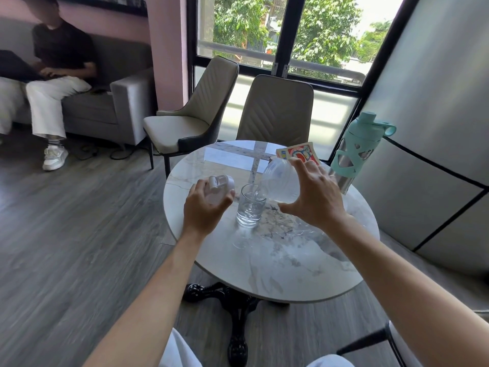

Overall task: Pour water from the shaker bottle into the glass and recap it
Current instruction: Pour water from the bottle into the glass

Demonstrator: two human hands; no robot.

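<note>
A clear glass [250, 209] stands near the middle of the round marble table [277, 266] with some water in it. My right hand [315, 194] grips a clear shaker bottle [279, 181], tilted steeply with its mouth over the glass rim. A thin stream of water runs from the bottle into the glass. My left hand [205, 205] holds the bottle's white lid [219, 188] just left of the glass, above the table.
A teal and steel water bottle [357, 152] stands at the table's right edge, behind my right hand. A colourful card box [297, 152] lies at the far side. Two beige chairs [275, 109] stand beyond the table. A person sits on a grey sofa at far left.
</note>
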